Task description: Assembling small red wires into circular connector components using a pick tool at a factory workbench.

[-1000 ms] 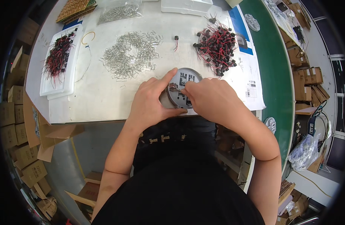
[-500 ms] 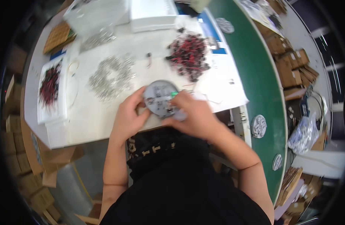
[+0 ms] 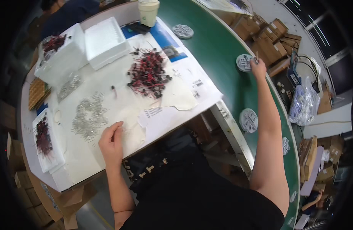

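Out over the green conveyor belt, my right hand (image 3: 259, 69) grips the right edge of a round grey disc (image 3: 244, 63) that has dark and white marks on its face. Whether the disc touches the belt is hard to tell. My left hand (image 3: 111, 144) lies at the table's near edge with curled fingers and nothing seen in them. Beside it is a pile of small clear, shiny pieces (image 3: 88, 117). Farther off lies a heap of black parts with red wires (image 3: 149, 73), and a single such part (image 3: 114, 91) sits apart from it.
The green belt (image 3: 218, 50) carries further discs, one (image 3: 248, 120) near my right forearm and one (image 3: 183, 31) farther away. White foam trays (image 3: 106, 42) and a cup (image 3: 148, 13) stand at the table's back; another foam tray (image 3: 58, 155) is at left. A person (image 3: 71, 17) sits beyond.
The disc has gone from between both hands above the table to the belt at right, in my right hand. My left hand has let go of it. The view has turned right.
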Available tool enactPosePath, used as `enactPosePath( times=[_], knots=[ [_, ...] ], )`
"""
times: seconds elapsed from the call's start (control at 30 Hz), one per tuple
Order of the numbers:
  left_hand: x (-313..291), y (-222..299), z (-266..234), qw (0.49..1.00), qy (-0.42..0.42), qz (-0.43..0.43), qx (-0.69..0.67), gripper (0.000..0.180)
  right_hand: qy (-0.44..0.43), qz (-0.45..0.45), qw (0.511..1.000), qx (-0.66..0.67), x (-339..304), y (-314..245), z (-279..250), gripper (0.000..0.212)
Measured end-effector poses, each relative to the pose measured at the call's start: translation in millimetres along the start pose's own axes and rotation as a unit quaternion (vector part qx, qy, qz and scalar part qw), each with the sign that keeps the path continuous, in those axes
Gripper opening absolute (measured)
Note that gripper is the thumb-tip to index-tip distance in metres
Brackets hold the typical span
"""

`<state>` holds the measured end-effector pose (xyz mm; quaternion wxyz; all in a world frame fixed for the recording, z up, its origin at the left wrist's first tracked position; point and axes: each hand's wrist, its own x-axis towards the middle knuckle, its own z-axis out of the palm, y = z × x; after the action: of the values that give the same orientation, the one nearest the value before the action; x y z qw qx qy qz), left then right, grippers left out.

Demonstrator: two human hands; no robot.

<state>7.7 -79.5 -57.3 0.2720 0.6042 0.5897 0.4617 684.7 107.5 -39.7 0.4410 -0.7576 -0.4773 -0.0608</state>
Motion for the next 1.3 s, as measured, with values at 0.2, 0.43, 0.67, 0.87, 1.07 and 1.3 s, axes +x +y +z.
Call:
enactPosePath(
  times=[0.2, 0.43, 0.67, 0.87, 1.07, 1.3],
  knots=[
    [-5.0, 5.2, 4.8, 0.998, -0.007, 0.044, 0.05, 0.023, -0.189, 0.067, 0.949, -0.242, -55.8, -34.5, -81.8, 0.041],
    [-9.8, 8.0, -1.7, 0.999, 0.01, 0.024, 0.039, 0.028, -0.347, 0.029, 0.92, -0.181, -256.3, -110.1, -195.4, 0.028],
    [-8.7, 13.4, -3.6, 0.995, 0.052, 0.081, 0.023, 0.032, -0.296, -0.155, 0.94, -0.062, -245.8, -187.8, -153.5, 0.017],
    [-6.3, 16.3, -19.9, 0.991, 0.081, 0.108, -0.023, 0.071, -0.429, -0.573, 0.687, 0.125, -253.7, -331.4, -5.2, 0.023],
    [-5.4, 14.4, -18.0, 0.992, -0.007, 0.108, 0.072, 0.089, -0.516, -0.491, 0.671, 0.207, -245.8, -394.2, 88.0, 0.019],
    [-0.3, 14.2, -12.7, 0.982, -0.027, 0.138, 0.125, 0.09, -0.545, -0.453, 0.686, 0.165, -238.0, -454.3, 186.1, 0.02]
  ],
)
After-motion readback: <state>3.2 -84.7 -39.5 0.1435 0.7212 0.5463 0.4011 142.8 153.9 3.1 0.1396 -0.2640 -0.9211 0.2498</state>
